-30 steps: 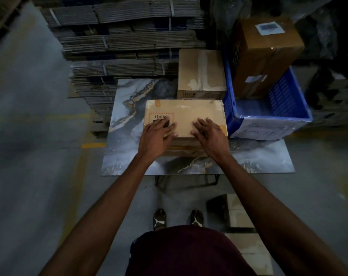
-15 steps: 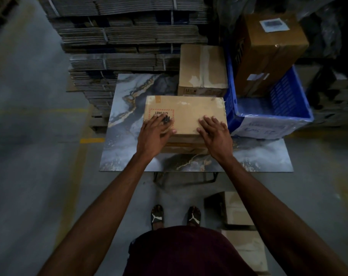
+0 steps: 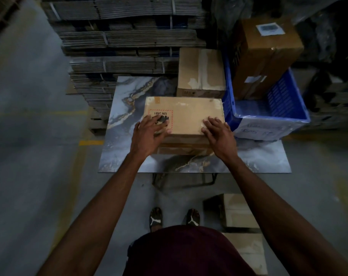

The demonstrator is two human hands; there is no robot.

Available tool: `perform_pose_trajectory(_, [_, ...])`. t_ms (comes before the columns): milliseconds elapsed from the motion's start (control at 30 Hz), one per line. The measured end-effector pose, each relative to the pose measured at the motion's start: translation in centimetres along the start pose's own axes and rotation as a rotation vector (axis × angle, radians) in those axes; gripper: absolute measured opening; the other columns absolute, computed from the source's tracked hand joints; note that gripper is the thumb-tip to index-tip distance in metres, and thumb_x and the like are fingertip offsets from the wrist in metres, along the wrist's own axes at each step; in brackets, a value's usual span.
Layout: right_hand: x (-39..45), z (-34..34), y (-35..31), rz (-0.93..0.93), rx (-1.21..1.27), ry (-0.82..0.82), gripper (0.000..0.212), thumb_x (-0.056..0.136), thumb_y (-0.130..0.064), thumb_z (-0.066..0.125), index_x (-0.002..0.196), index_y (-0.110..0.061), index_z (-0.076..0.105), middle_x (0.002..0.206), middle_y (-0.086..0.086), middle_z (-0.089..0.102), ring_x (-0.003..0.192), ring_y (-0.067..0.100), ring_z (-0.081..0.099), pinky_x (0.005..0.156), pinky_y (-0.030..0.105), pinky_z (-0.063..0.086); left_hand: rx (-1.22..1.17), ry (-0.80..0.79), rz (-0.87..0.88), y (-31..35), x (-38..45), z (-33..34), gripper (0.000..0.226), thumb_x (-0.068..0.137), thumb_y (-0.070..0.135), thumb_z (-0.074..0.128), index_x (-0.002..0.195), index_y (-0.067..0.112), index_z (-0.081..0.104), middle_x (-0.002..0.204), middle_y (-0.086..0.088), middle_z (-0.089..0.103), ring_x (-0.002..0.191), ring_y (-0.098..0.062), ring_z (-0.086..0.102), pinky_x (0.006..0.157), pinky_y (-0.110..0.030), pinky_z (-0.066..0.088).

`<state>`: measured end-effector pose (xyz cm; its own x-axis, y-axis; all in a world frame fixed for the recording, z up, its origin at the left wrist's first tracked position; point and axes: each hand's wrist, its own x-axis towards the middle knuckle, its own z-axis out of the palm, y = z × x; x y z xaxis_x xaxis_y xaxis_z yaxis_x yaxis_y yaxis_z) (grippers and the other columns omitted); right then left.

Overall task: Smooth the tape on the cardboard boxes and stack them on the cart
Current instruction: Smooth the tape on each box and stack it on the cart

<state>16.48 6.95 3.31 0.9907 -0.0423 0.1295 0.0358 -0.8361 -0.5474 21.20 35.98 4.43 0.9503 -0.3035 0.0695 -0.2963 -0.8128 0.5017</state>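
Two flat hands rest on the cardboard box (image 3: 186, 116), which lies on the marble-patterned table (image 3: 248, 158). Left hand (image 3: 148, 134) and right hand (image 3: 219, 136), fingers straight and gripping nothing, have slid from the box's middle toward its near corners, so this smoothing pass looks nearly finished. Beside the box stands a blue crate (image 3: 268, 120).

Two hands, the left hand (image 3: 149, 132) and right hand (image 3: 219, 134), lie flat on one cardboard box (image 3: 186, 116) at the marbled table's (image 3: 129, 148) middle. A second box (image 3: 202, 73) sits at its far edge; a third (image 3: 266, 56) stands in one blue crate (image 3: 268, 118). Two more boxes (image 3: 237, 212) sit on the floor beside two sandals (image 3: 155, 219).
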Motion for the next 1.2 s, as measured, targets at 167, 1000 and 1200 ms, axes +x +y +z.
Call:
perform_pose_trajectory(167, [-1.1, 0.0, 0.8, 0.017, 0.048, 0.041, 0.043, 0.107, -0.040, 0.048, 0.146, -0.025, 0.054, 0.157, -0.001, 0.045, 0.149, 0.015, 0.031, 0.122, 0.047, 0.028, -0.156, 0.055, 0.010, -0.8, -1.0, 0.3, 0.040, 0.099, 0.045, 0.058, 0.135, 0.031, 0.063, 0.155, 0.006, 0.044, 0.148, -0.019, 0.027, 0.117, -0.040, 0.032])
perform_pose_trajectory(1000, [-2.6, 0.1, -2.4, 0.340, 0.171, 0.190, 0.047, 0.106, -0.049, 0.041, 0.150, -0.033, 0.048, 0.117, 0.007, 0.039, 0.099, 0.017, 0.044, 0.096, 0.039, 0.046, -0.361, 0.164, -0.026, -0.8, -1.7, 0.8, 0.031, 0.101, 0.031, 0.057, 0.130, 0.026, 0.067, 0.152, 0.003, 0.047, 0.136, -0.013, 0.047, 0.110, -0.039, 0.046])
perform_pose_trajectory(1200, [0.4, -2.5, -3.7, 0.244, 0.235, 0.194, 0.067, 0.099, -0.057, 0.053, 0.158, -0.038, 0.028, 0.126, 0.008, 0.041, 0.111, 0.019, 0.045, 0.095, 0.036, 0.042, -0.244, 0.235, -0.119, 0.3, 1.3, -2.0, 0.051, 0.096, 0.048, 0.056, 0.143, 0.027, 0.053, 0.157, -0.006, 0.037, 0.143, -0.026, 0.037, 0.113, -0.049, 0.037])
